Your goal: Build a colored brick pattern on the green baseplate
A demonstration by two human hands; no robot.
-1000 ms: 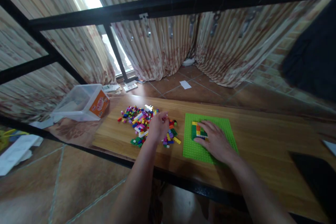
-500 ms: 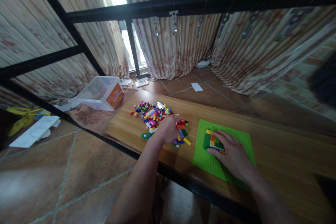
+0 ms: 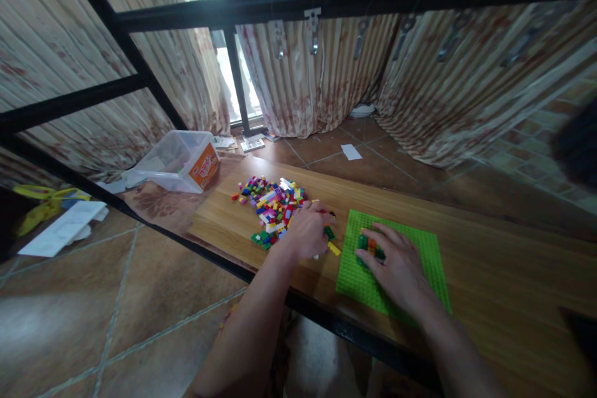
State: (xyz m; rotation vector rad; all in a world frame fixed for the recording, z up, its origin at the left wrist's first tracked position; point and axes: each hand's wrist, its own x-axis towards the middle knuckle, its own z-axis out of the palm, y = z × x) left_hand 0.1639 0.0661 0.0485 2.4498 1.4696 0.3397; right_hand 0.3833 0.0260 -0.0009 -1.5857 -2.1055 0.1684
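My left hand (image 3: 308, 231) is at the right side of a heap of small toy bricks (image 3: 275, 202), palm down. Its fingers are slightly apart over the bricks, and nothing shows held in them. On a green studded baseplate (image 3: 352, 277) sits a small block of joined bricks (image 3: 372, 245) in green, orange and yellow. My right hand (image 3: 396, 261) has its thumb and fingers around that block, hiding its right part. A yellow brick (image 3: 334, 249) lies between my left hand and the baseplate.
The wooden board (image 3: 489, 261) carries the heap and the baseplate. Off its left end stands a clear plastic box (image 3: 172, 165) with an orange label. A black metal rail (image 3: 326, 6) with hooks crosses ahead, in front of striped curtains. White paper (image 3: 351, 152) lies on the tiled floor.
My left hand has moved right, over the orange-red bricks beside the heap. My right hand has shifted slightly left and covers more of the brick block.
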